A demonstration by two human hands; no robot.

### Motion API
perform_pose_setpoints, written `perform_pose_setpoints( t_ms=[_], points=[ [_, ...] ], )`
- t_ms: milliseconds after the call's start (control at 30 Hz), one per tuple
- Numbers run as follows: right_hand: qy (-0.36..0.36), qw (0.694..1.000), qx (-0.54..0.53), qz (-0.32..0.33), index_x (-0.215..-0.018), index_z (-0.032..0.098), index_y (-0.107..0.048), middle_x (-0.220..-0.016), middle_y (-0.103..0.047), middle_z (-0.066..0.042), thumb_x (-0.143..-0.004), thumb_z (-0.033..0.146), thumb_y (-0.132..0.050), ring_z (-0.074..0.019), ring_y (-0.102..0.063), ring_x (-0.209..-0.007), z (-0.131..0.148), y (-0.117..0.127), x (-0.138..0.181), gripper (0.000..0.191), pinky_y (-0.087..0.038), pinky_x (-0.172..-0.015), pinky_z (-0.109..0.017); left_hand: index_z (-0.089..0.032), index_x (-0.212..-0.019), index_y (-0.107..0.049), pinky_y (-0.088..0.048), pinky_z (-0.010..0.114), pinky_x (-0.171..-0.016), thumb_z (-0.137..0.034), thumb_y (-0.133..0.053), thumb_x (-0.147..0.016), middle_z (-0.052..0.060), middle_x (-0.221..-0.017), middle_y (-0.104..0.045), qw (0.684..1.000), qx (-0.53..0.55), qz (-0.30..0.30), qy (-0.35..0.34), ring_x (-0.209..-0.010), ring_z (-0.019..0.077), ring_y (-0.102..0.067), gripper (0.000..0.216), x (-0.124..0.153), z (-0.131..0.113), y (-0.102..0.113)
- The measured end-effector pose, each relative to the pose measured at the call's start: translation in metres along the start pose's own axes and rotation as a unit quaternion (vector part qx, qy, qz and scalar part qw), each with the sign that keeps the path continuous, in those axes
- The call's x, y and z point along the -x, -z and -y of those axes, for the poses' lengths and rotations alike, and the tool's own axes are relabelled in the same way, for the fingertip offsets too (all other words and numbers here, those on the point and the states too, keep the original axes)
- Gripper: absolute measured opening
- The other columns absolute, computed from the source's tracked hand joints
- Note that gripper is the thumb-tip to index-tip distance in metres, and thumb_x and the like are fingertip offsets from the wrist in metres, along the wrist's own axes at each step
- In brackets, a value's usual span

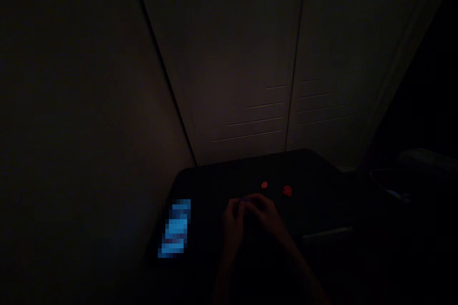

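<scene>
Pale panels stand dim behind a dark table, and on its left side a lit blue patch, too coarse to make out, slants away from the viewer. Well to the right of that patch, the left hand and right hand meet over the tabletop, fingertips together, thumbs close — both appear pinched on one small purplish piece. Two red lumps lie on the table beyond and to the right of that pinch, so the right hand is the nearer to both: the larger red lump farther out, roundish with no clear long axis; the smaller red lump just past the right knuckles, apart from them. The purplish piece, smallest in sight, seems to run crosswise between the hands — too dark to be sure.
</scene>
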State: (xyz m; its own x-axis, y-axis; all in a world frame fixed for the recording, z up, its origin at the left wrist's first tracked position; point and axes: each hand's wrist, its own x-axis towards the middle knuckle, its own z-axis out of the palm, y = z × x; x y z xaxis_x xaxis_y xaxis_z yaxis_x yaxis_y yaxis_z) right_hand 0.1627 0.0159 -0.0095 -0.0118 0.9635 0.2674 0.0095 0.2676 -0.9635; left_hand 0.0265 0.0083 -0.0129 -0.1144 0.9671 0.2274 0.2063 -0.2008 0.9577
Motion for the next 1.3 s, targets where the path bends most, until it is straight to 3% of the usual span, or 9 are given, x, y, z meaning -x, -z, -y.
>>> perform_pose_setpoints(
  t_ms=[433,733,1300],
  points=[
    [0.0,1.0,-0.006,-0.022,-0.097,0.021,-0.077,-0.097,-0.079,-0.007,-0.081,0.051,-0.075,-0.0273,-0.072,-0.093,-0.006,-0.001,0.0,0.034,-0.056,-0.085,-0.037,-0.017,-0.097,-0.068,-0.054,0.036,-0.078,-0.058,-0.055,-0.09,0.01,-0.093,-0.075,1.0,0.001,-0.003,-0.004,-0.086,0.0256,-0.071,0.043,0.0,-0.001,0.001],
    [-0.008,0.998,-0.021,-0.064,-0.098,0.021,-0.078,-0.102,-0.079,-0.009,-0.079,0.053,-0.077,-0.0296,-0.072,-0.098,-0.006,0.002,-0.003,0.037,-0.055,-0.091,-0.041,-0.017,-0.098,-0.071,-0.053,0.031,-0.078,-0.051,-0.06,-0.09,0.008,-0.093,-0.075,0.997,-0.037,0.06,-0.009,-0.087,0.0229,-0.07,0.037,-0.001,0.009,-0.002],
    [-0.023,0.998,-0.008,-0.056,-0.094,0.02,-0.078,-0.099,-0.079,-0.008,-0.08,0.05,-0.076,-0.029,-0.072,-0.098,0.003,0.002,-0.002,0.033,-0.055,-0.09,-0.039,-0.015,-0.105,-0.073,-0.053,0.031,-0.078,-0.048,-0.062,-0.089,0.009,-0.096,-0.076,0.996,-0.042,0.074,0.004,-0.087,0.0234,-0.07,0.039,0.002,0.002,0.001]
  ],
)
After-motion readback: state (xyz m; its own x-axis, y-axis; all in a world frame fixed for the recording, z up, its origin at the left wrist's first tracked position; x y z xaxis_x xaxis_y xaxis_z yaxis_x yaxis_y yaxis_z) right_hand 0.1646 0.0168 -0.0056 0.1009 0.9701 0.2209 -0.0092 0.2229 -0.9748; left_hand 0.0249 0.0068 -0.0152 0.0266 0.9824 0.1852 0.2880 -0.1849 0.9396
